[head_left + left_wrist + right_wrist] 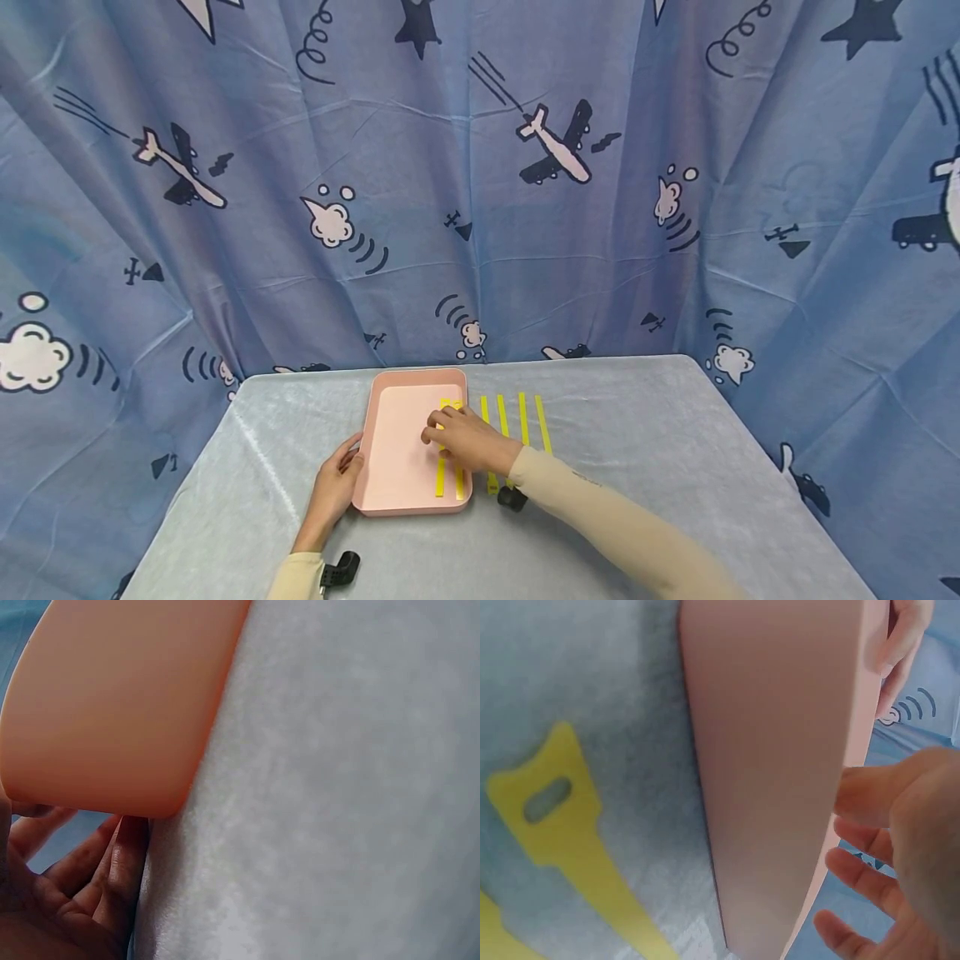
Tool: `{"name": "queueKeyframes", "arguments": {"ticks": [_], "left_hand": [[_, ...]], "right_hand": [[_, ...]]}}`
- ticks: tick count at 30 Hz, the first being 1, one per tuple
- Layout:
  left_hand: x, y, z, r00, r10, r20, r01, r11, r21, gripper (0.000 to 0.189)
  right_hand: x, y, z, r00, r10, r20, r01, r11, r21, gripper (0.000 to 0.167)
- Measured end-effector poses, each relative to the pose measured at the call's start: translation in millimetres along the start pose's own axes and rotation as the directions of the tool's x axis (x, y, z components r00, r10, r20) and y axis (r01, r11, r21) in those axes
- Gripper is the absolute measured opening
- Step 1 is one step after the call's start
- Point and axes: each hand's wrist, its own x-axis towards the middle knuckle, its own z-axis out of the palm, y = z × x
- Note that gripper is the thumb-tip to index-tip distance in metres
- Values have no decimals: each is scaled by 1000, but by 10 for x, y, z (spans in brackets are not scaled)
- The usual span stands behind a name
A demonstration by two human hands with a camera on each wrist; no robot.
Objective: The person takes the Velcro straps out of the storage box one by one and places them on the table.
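Observation:
A pink tray (397, 450) lies on the table with several yellow strips (440, 479) inside, along its right side. My right hand (468, 440) is over these strips, fingers pointing down into the tray. In the right wrist view its fingers (862, 874) are spread apart beyond the tray's near wall (772, 780), and the thumb tip is hidden behind the rim. My left hand (336, 483) rests with its fingers against the tray's left side. The left wrist view shows its fingers (120, 866) fairly straight, their tips at the tray's edge (97, 802).
More yellow strips (522, 421) lie in a row on the table, right of the tray, partly under the right forearm. One strip (585, 832) has a wide end with an oblong hole. A patterned blue curtain (480, 208) hangs behind the table (637, 442).

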Motion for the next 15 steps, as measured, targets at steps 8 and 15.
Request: {"name": "queueKeyframes", "arguments": {"ticks": [8, 15], "left_hand": [[1, 9, 0, 1000, -12, 23, 13, 1000, -22, 44], [5, 5, 4, 1000, -21, 22, 21, 999, -26, 44]], "right_hand": [[81, 15, 36, 999, -10, 45, 16, 991, -133, 30], [130, 11, 72, 998, 0, 55, 10, 983, -186, 16]]}}
